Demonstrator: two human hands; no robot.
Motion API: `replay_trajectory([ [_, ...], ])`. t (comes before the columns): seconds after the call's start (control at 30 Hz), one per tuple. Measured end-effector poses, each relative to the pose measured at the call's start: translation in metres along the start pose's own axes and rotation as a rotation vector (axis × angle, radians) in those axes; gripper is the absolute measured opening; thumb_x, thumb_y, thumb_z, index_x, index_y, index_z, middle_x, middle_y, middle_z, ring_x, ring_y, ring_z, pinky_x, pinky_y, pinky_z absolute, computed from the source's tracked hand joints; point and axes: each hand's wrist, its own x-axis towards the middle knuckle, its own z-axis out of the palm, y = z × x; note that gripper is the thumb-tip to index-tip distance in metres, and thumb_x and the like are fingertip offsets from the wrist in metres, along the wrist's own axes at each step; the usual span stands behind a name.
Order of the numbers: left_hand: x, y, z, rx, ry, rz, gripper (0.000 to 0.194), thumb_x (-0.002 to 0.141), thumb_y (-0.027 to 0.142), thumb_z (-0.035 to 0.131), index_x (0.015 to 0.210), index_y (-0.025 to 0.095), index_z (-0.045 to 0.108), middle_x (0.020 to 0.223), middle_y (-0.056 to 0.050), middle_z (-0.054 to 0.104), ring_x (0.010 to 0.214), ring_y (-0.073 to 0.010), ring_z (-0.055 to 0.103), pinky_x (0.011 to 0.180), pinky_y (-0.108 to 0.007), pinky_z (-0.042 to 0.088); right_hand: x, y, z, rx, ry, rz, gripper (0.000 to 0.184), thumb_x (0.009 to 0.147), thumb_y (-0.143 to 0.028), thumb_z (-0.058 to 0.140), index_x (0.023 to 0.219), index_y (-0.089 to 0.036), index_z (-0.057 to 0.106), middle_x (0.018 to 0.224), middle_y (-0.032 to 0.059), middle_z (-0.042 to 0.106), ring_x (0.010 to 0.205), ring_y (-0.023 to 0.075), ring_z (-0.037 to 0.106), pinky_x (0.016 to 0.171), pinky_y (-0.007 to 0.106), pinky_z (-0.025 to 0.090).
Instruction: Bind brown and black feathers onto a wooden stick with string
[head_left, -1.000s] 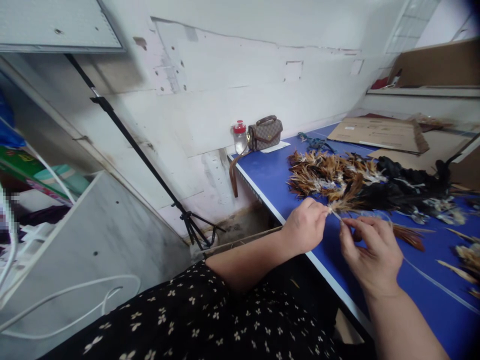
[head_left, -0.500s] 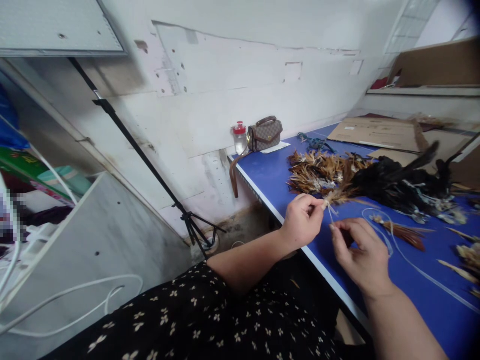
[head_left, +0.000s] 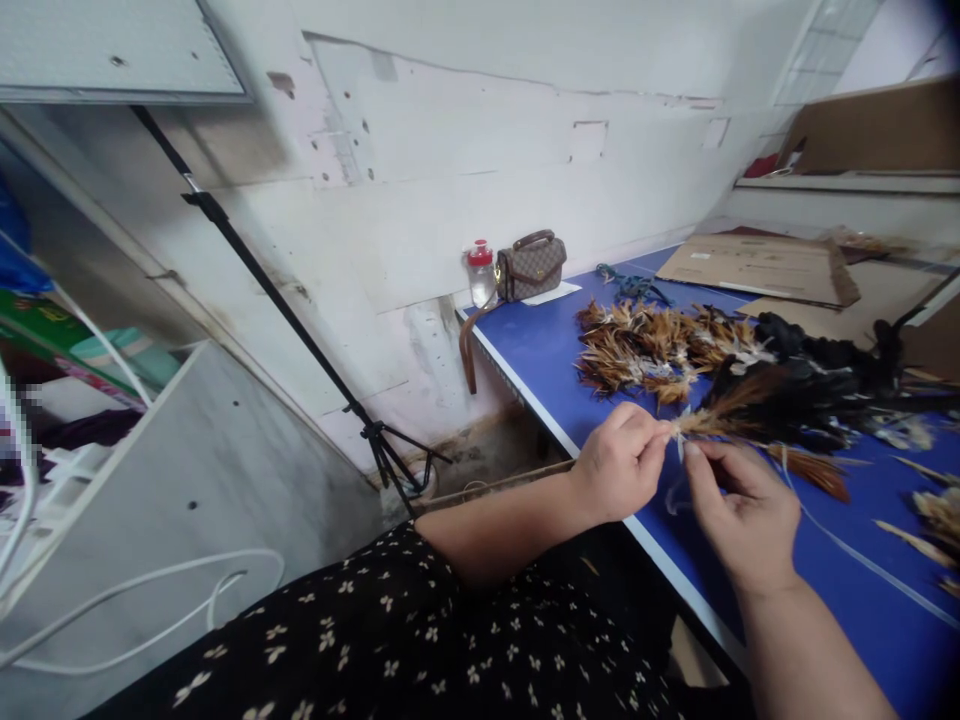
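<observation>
My left hand (head_left: 624,462) pinches the quill end of a bunch of brown and black feathers (head_left: 731,408), whose tips point right. Close beside it, my right hand (head_left: 746,505) is closed on a thin whitish string (head_left: 680,445) at the base of that bunch. A long end of clear plastic string (head_left: 862,555) runs over the blue table toward the lower right. Under and behind my right hand lies a small bunch of reddish-brown feathers (head_left: 817,470). Beyond the hands are a pile of brown feather bunches (head_left: 637,345) and a heap of black feathers (head_left: 825,360).
The blue table (head_left: 517,335) has a white front edge. At its far end stand a bottle with a red lid (head_left: 481,275) and a checked handbag (head_left: 534,268). Flattened cardboard (head_left: 757,265) lies at the back. A black tripod (head_left: 277,310) stands left.
Both hands have shifted slightly right and nearer me. The feather bunch has swung so its tips lie further right, and my right hand has come up against its base.
</observation>
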Motion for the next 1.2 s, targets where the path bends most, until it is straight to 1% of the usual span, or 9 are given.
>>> replay_trajectory([
  [0.13,0.001,0.000,0.000,0.009,0.009,-0.012,0.022,0.117,0.026,0.056,0.116,0.018,0.077,0.106,-0.011,0.077,0.110,-0.0237,0.075,0.100,-0.043,0.069,0.001,-0.004,0.000,-0.031,0.001,0.004,0.020,0.108,-0.039,0.078,0.095,-0.024,0.083,0.077,0.0012,0.075,0.062,0.0186,0.066,0.064,0.035,0.055],
  [0.27,0.005,-0.006,0.004,0.029,0.021,-0.031,0.019,0.116,0.023,0.058,0.114,0.017,0.076,0.108,-0.012,0.075,0.107,-0.0228,0.074,0.099,-0.042,0.068,0.001,-0.010,0.000,-0.087,-0.019,0.006,0.028,0.109,-0.041,0.074,0.087,-0.023,0.078,0.066,-0.0007,0.066,0.053,0.0163,0.056,0.056,0.034,0.047],
  [0.37,0.014,-0.009,0.017,0.066,-0.033,-0.030,0.018,0.114,0.020,0.059,0.113,0.019,0.077,0.105,-0.010,0.074,0.110,-0.0236,0.074,0.101,-0.043,0.068,0.003,-0.009,-0.002,-0.118,0.018,0.007,0.031,0.109,-0.042,0.072,0.085,-0.023,0.077,0.068,0.0008,0.068,0.055,0.0173,0.059,0.057,0.035,0.047],
  [0.47,0.027,-0.010,0.037,0.082,-0.085,0.016,0.022,0.115,0.019,0.057,0.113,0.018,0.078,0.103,-0.010,0.071,0.113,-0.0255,0.074,0.103,-0.043,0.068,0.007,-0.004,-0.009,-0.163,0.075,0.029,0.030,0.109,-0.041,0.071,0.086,-0.023,0.077,0.068,0.0008,0.069,0.057,0.0178,0.060,0.058,0.034,0.047],
  [0.6,0.045,-0.005,0.066,0.160,-0.110,0.107,0.021,0.115,0.024,0.057,0.115,0.018,0.077,0.112,-0.013,0.069,0.103,-0.0252,0.073,0.094,-0.041,0.068,0.019,0.000,-0.028,-0.238,0.143,0.003,0.029,0.109,-0.037,0.070,0.084,-0.023,0.075,0.068,0.0007,0.068,0.058,0.0179,0.060,0.060,0.033,0.048],
  [0.73,0.056,0.006,0.090,0.271,-0.155,0.242,0.025,0.117,0.024,0.052,0.123,0.017,0.076,0.116,-0.013,0.070,0.099,-0.0252,0.072,0.088,-0.040,0.066,0.025,0.003,-0.061,-0.338,0.122,-0.034,0.026,0.109,-0.035,0.070,0.086,-0.024,0.075,0.068,0.0001,0.068,0.056,0.0168,0.059,0.057,0.032,0.046],
  [0.93,0.056,0.026,0.121,0.350,-0.288,0.519,0.034,0.119,0.024,0.044,0.120,0.012,0.076,0.106,-0.014,0.069,0.093,-0.0264,0.070,0.073,-0.038,0.059,0.011,0.013,-0.112,-0.392,0.098,-0.030,0.027,0.109,-0.037,0.073,0.087,-0.023,0.077,0.075,0.0029,0.075,0.062,0.0199,0.068,0.061,0.034,0.051],
  [1.07,0.047,0.027,0.138,0.330,-0.460,0.656,0.030,0.117,0.019,0.047,0.106,0.013,0.075,0.104,-0.015,0.069,0.094,-0.0271,0.071,0.072,-0.038,0.059,-0.015,0.028,-0.124,-0.399,0.155,0.059,0.026,0.108,-0.039,0.074,0.090,-0.022,0.079,0.075,0.0029,0.075,0.061,0.0192,0.067,0.062,0.032,0.053],
  [1.2,0.039,0.018,0.150,0.241,-0.505,0.613,0.025,0.115,0.019,0.052,0.112,0.011,0.076,0.107,-0.014,0.070,0.093,-0.0258,0.073,0.075,-0.037,0.064,-0.031,0.040,-0.122,-0.362,0.148,0.100,0.025,0.109,-0.039,0.073,0.093,-0.021,0.081,0.077,0.0032,0.077,0.064,0.0195,0.069,0.065,0.032,0.055],
])
